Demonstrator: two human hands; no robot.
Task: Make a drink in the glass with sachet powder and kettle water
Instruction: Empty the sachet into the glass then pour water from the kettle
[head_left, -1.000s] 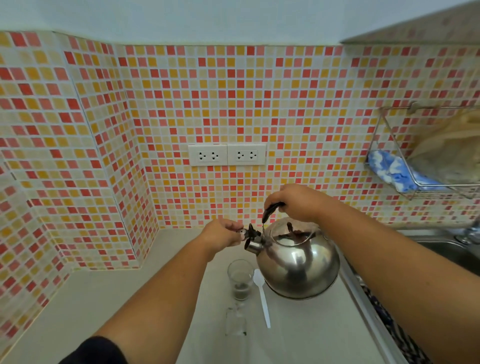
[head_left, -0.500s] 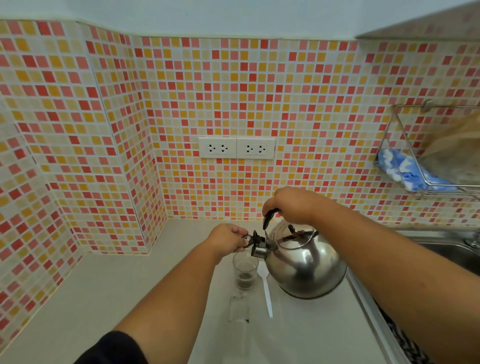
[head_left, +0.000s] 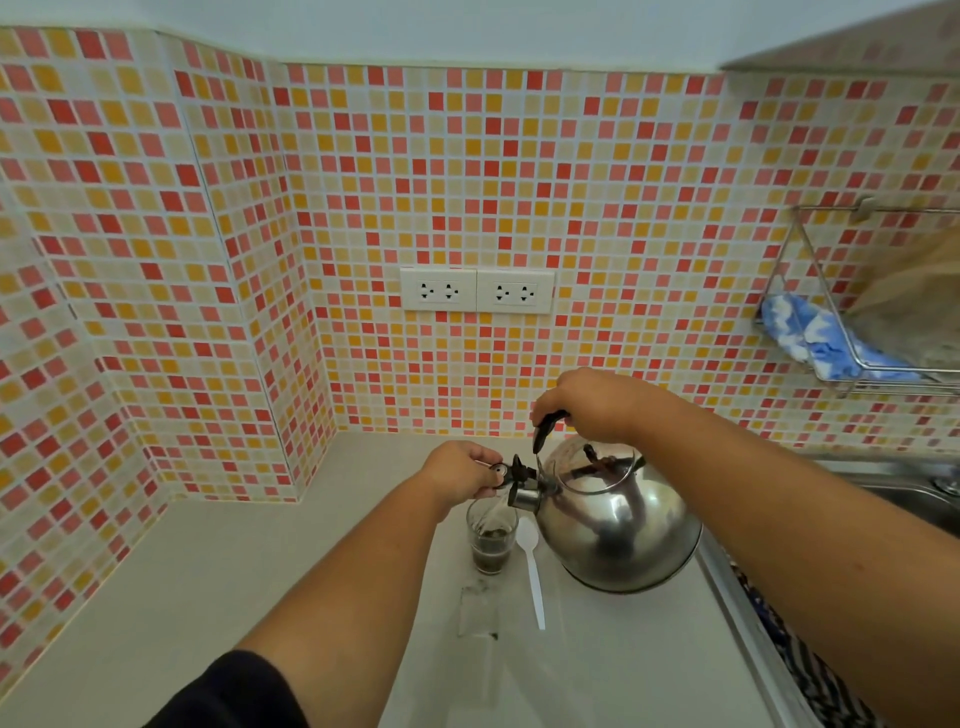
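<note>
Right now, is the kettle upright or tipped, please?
Tipped: the kettle leans spout-down over the glass, with water running in.

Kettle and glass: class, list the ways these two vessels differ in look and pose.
The kettle is opaque shiny metal; the glass is clear, showing dark liquid at its bottom. The kettle is tilted, spout down, held by the right hand; the glass stands upright on the counter. The kettle is clearly bigger and round; the glass is small and straight-sided. Both hold liquid.
</note>
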